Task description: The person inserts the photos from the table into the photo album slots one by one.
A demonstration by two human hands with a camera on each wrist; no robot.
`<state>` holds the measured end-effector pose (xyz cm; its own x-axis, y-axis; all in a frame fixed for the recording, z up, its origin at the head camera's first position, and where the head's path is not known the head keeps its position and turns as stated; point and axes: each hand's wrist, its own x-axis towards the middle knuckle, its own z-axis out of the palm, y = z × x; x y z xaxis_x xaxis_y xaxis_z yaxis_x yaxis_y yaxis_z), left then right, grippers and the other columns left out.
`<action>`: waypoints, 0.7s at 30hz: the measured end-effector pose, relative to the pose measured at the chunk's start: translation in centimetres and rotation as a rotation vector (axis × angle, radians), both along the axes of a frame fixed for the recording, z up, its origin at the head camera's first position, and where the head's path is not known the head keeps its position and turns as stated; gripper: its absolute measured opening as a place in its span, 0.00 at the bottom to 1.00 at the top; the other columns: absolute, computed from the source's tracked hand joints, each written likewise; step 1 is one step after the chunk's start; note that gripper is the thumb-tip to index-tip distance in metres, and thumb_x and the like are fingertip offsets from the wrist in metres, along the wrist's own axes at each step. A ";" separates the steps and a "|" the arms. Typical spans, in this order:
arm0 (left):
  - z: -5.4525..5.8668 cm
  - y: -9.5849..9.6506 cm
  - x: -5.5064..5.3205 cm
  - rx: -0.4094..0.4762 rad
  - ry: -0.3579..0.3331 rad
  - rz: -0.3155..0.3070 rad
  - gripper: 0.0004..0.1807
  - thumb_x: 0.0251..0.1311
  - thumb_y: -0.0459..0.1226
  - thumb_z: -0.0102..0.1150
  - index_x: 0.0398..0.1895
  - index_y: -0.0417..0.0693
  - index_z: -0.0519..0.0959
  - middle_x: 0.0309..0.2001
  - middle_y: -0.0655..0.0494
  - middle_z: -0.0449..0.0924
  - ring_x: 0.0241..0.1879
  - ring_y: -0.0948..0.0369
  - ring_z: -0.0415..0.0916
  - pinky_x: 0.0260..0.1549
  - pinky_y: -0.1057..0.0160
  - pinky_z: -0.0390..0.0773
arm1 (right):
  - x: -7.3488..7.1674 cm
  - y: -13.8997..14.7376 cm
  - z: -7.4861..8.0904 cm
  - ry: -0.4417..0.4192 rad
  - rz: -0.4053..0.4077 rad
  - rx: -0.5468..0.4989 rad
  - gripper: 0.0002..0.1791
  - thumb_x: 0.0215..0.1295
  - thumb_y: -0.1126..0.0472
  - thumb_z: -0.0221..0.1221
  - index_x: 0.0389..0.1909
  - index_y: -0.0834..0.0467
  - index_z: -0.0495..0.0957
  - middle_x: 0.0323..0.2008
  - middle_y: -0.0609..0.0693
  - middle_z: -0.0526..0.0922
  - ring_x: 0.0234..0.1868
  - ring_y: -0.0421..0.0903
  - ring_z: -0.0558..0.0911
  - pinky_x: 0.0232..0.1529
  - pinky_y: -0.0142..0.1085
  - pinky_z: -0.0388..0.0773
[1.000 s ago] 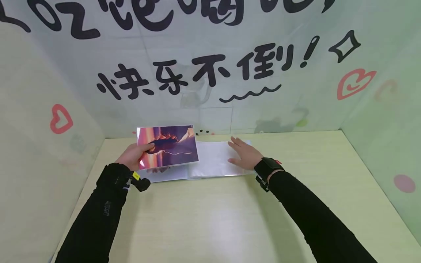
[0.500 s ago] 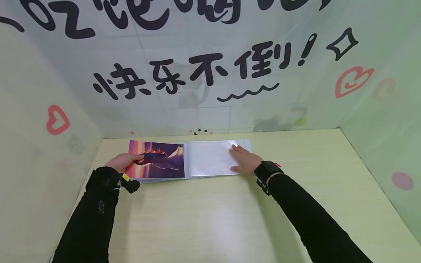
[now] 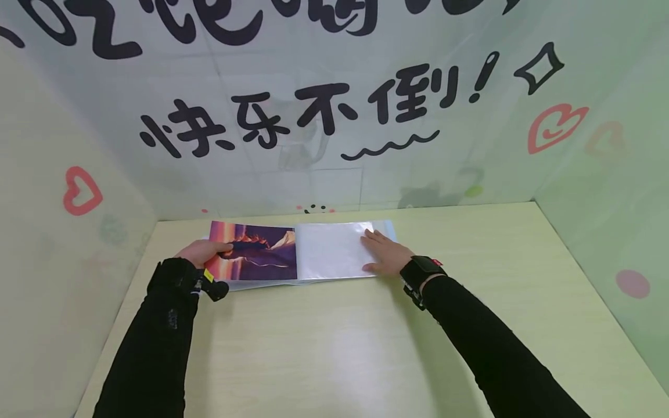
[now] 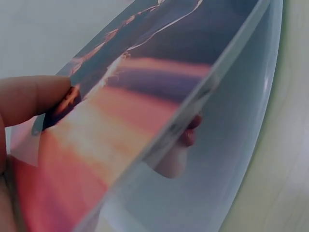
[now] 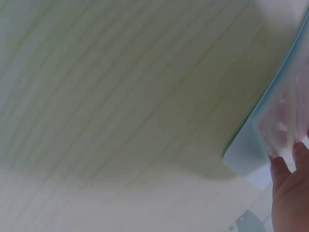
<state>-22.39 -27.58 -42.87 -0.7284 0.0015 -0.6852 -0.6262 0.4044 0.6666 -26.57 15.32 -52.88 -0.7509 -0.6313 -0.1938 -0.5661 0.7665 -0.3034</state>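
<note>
A photo album with clear sleeve pages and a pale blue cover lies open; its right page (image 3: 331, 249) looks white and glossy. My left hand (image 3: 201, 252) pinches a thick stack of photos (image 3: 266, 255) at its left edge, the top one orange and purple. In the left wrist view, the thumb (image 4: 38, 96) presses on the top photo and fingertips (image 4: 190, 135) show beneath the stack. The stack covers most of the left page. My right hand (image 3: 387, 254) rests on the right page's outer part, fingers extended. The right wrist view shows fingertips touching the sleeve (image 5: 280, 123).
The album lies toward the back of a pale wooden table (image 3: 334, 342), near a printed back wall (image 3: 251, 186) with black lettering. Side walls (image 3: 617, 191) stand to the left and right.
My left hand has lowered the raised photo stack over the album's left page, then shifted it slightly right. My right hand stays at the right page.
</note>
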 end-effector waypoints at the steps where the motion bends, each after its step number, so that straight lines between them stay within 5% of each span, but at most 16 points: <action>1: 0.1 0.1 -0.1 -0.012 0.003 -0.005 0.34 0.63 0.47 0.49 0.60 0.29 0.54 0.46 0.47 0.62 0.42 0.54 0.64 0.38 0.65 0.68 | 0.0 0.0 0.0 0.000 -0.002 0.000 0.44 0.61 0.40 0.52 0.69 0.62 0.49 0.70 0.58 0.45 0.70 0.55 0.43 0.67 0.44 0.46; 9: 0.0 0.2 -0.7 -0.090 0.006 0.009 0.42 0.58 0.51 0.54 0.64 0.30 0.53 0.52 0.41 0.60 0.47 0.49 0.60 0.39 0.63 0.68 | 0.5 -0.4 0.9 -0.018 -0.006 -0.004 0.44 0.61 0.42 0.53 0.69 0.63 0.50 0.70 0.58 0.45 0.70 0.55 0.43 0.67 0.45 0.46; 14: -0.6 0.8 -1.0 -0.128 0.028 -0.045 0.34 0.61 0.48 0.51 0.59 0.29 0.58 0.44 0.44 0.63 0.38 0.54 0.65 0.30 0.67 0.66 | 0.8 -0.6 1.3 -0.017 -0.001 0.020 0.43 0.62 0.42 0.52 0.69 0.64 0.50 0.70 0.59 0.45 0.70 0.56 0.43 0.67 0.44 0.45; 21: -1.4 2.8 -1.4 -0.120 0.067 -0.040 0.24 0.62 0.46 0.50 0.49 0.33 0.65 0.37 0.51 0.63 0.33 0.58 0.64 0.27 0.67 0.64 | 1.0 -0.8 1.8 -0.025 -0.012 0.029 0.43 0.62 0.43 0.52 0.69 0.64 0.49 0.70 0.59 0.44 0.70 0.56 0.42 0.68 0.44 0.43</action>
